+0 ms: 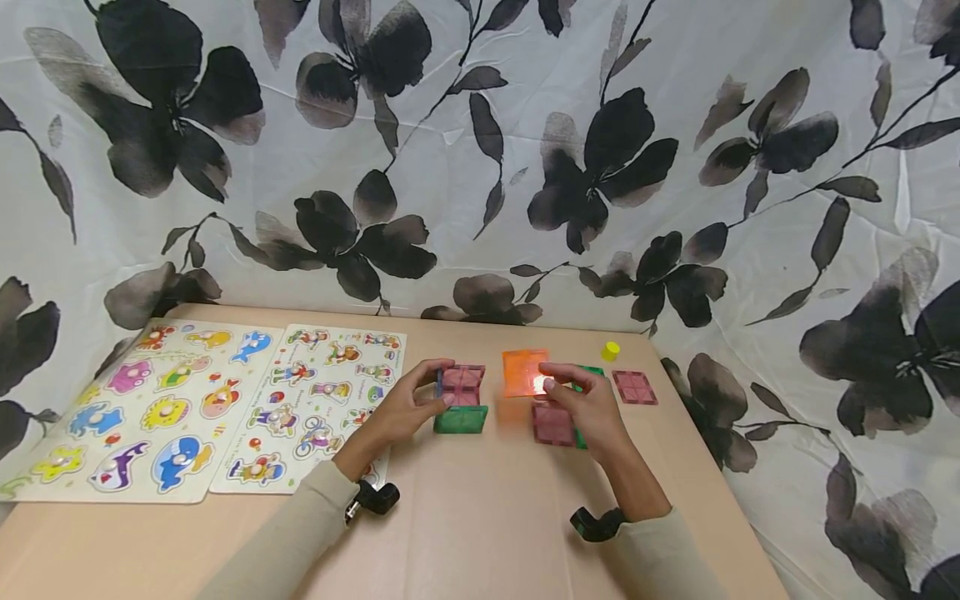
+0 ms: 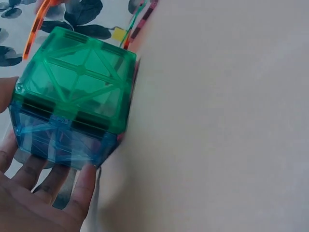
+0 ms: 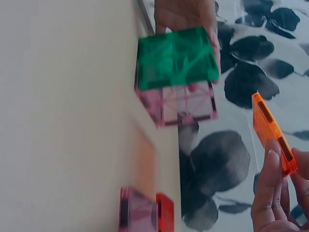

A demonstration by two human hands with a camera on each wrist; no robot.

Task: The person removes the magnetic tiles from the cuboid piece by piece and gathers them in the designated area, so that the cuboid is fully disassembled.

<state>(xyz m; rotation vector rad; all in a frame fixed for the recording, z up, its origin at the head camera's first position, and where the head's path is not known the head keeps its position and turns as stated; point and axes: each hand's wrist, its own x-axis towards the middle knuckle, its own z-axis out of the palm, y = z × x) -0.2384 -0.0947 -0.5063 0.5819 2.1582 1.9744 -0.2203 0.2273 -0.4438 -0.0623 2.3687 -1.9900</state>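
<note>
My left hand (image 1: pixel 403 410) grips a small box of see-through magnetic tiles (image 1: pixel 461 420) standing on the table. In the left wrist view its green side (image 2: pixel 79 72) and blue side (image 2: pixel 60 140) show, with the thumb on one edge and fingertips against the blue side. A pink side (image 3: pixel 183 104) appears in the right wrist view. Between thumb and fingers, my right hand (image 1: pixel 596 417) pinches an orange magnetic tile (image 1: pixel 521 372), raised above the table to the right of the box. Pink tiles (image 1: pixel 553 423) lie beneath that hand, beside a green tile (image 1: pixel 588 372) partly hidden by it.
A single pink tile (image 1: pixel 635 387) lies farther right, near a small yellow piece (image 1: pixel 611 351) at the back. Two picture boards, one with animals (image 1: pixel 138 429) and one with figures (image 1: pixel 307 400), cover the table's left part. A flowered cloth (image 1: pixel 480 167) hangs behind the table.
</note>
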